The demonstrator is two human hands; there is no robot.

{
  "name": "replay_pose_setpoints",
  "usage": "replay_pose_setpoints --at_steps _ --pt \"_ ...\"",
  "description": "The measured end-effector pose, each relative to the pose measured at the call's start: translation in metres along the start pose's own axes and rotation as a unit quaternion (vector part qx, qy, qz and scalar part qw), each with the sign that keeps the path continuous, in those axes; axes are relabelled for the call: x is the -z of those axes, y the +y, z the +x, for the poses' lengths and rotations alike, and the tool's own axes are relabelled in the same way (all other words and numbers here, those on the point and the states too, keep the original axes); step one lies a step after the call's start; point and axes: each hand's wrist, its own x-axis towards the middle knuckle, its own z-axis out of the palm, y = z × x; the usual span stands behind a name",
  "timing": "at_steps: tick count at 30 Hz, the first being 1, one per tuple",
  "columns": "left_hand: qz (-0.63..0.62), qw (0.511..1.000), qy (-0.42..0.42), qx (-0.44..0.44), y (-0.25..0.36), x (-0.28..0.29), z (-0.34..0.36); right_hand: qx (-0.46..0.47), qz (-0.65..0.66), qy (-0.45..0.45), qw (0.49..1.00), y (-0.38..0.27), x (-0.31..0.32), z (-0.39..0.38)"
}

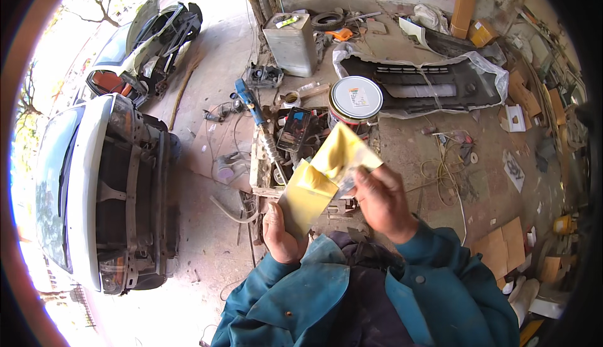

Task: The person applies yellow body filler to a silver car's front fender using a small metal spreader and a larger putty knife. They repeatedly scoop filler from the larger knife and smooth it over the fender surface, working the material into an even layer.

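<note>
My left hand (280,234) is closed on the lower left edge of a yellow, putty-smeared spreading plate (303,207) held in front of my chest. A lump of yellow putty (312,180) sits at its upper end. In my right hand (387,204) I grip the lower right corner of a thin, broad putty spreader (340,153), its face coated in yellow putty. The spreader's lower edge meets the plate beside the lump. Just beyond my hands stands a round tin (357,97) with a white lid, on a cluttered work stand (259,170).
A phone (294,129), a small open pot (292,99) and a blue-handled tool (250,103) lie around the stand. A dark bumper (427,88) with plastic wrapping is on the floor beyond, near a square metal canister (291,44). A white vehicle (108,190) stands at left.
</note>
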Motion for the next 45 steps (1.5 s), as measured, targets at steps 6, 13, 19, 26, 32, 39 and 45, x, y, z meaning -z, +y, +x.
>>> replay_pose_setpoints --at_steps 6,13,19,26,32,39,45 --pt "-0.092 0.996 0.005 0.008 0.005 0.009 0.002 0.241 -0.373 -0.064 0.894 0.011 0.002 0.001" --pt "0.04 0.995 0.081 -0.038 0.001 0.001 -0.002 0.319 -0.511 -0.025 0.798 -0.004 -0.008 0.007" --pt "0.4 0.871 0.091 -0.27 0.012 0.006 0.006 0.309 -0.538 -0.138 0.772 0.016 -0.027 -0.02" --pt "0.271 0.929 0.03 -0.251 0.017 -0.002 0.004 0.005 -0.181 0.059 0.982 -0.001 -0.002 -0.009" --pt "0.482 0.806 -0.074 -0.337 0.028 -0.014 0.004 -0.001 -0.13 0.066 0.989 -0.003 -0.012 0.005" --pt "0.468 0.825 -0.034 -0.314 0.032 -0.021 0.008 0.199 -0.321 -0.071 0.923 0.011 -0.024 -0.013" --pt "0.327 0.905 0.042 -0.268 0.028 -0.017 0.011 0.248 -0.361 -0.176 0.881 0.019 -0.013 -0.013"
